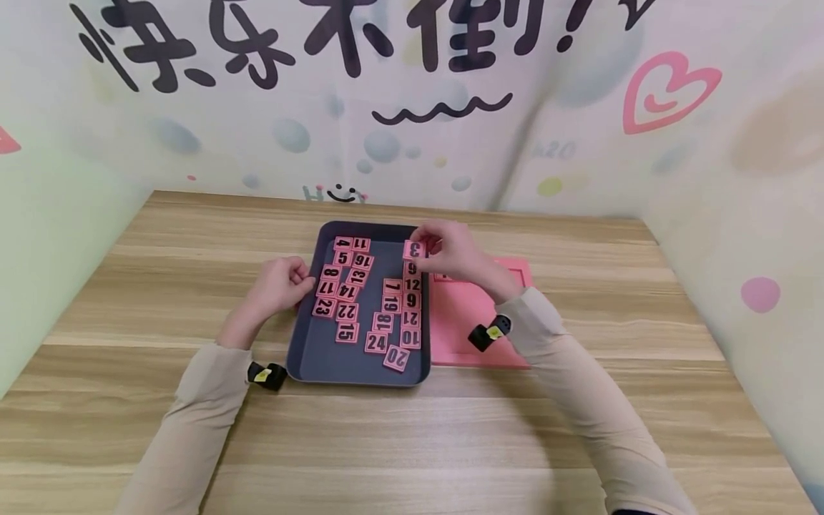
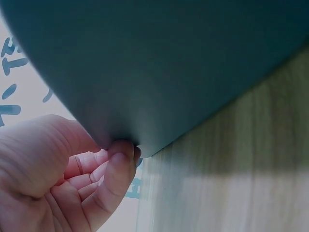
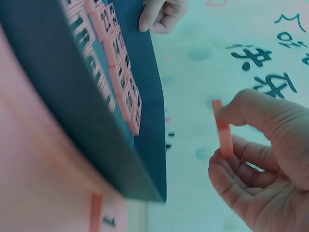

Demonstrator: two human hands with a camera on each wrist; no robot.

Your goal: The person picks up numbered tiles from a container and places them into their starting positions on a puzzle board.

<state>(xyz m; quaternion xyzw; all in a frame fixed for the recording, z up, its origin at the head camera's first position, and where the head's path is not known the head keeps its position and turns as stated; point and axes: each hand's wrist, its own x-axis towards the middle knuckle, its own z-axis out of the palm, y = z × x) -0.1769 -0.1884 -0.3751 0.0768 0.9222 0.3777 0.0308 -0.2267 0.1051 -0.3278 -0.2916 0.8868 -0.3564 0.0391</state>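
A dark grey tray holds several pink number tiles, in two loose groups at its left and right sides. The left hand is at the tray's left side; in the left wrist view its thumb and fingertips pinch the rim. Over the tray's far right corner, the right hand holds a pink tile marked 3. The right wrist view shows that tile edge-on between thumb and fingers, raised above the rim. Right beside the tray lies a pink frame board, partly under the right forearm.
One tile sits in the board's far left corner. Both stand on a wood-grain table. Behind the table rises a printed wall, with side walls at left and right. Each wrist wears a small black camera.
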